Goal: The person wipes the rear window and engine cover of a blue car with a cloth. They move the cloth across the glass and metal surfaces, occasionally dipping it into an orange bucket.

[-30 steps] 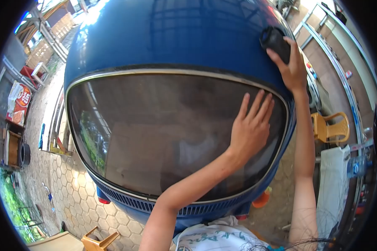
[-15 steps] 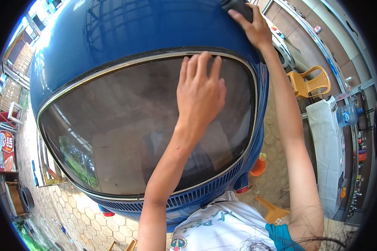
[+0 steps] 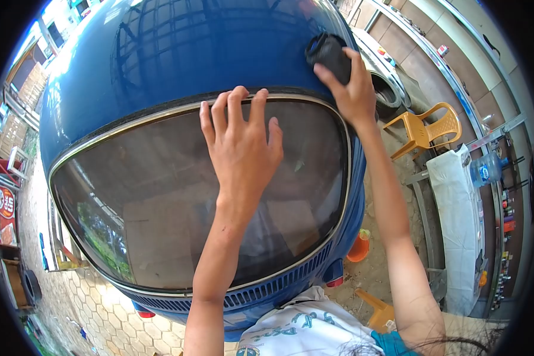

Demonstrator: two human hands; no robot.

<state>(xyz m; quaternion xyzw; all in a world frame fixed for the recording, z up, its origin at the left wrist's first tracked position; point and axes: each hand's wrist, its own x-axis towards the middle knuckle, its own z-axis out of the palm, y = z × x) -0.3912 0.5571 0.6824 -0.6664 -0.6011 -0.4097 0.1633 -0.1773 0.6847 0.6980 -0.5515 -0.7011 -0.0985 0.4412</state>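
A blue car (image 3: 219, 53) with a glossy curved roof fills the middle of the view. My left hand (image 3: 241, 142) is over the upper part of its rear window (image 3: 160, 196), fingers spread, with the tips at the metal trim. It holds nothing. At the roof's right edge, my right hand (image 3: 357, 92) grips a dark, rounded cylindrical object (image 3: 332, 58). One end of this object looks hollow or ringed; its exact kind is not clear. The object is against or very close to the blue paint. Some of my right fingers are hidden behind it.
On the right stand a yellow plastic chair (image 3: 424, 130), a tire (image 3: 385, 92), a white-covered table (image 3: 457, 219) and a water bottle (image 3: 486, 171). An orange bucket (image 3: 359, 246) sits beside the car. Another yellow chair (image 3: 377, 311) is low in view. Hexagonal paving (image 3: 101, 302) lies at lower left.
My right hand has brought the dark object down and left along the roof edge. My left hand has shifted left along the window's top, its fingers spreading wider. The view has shifted slightly.
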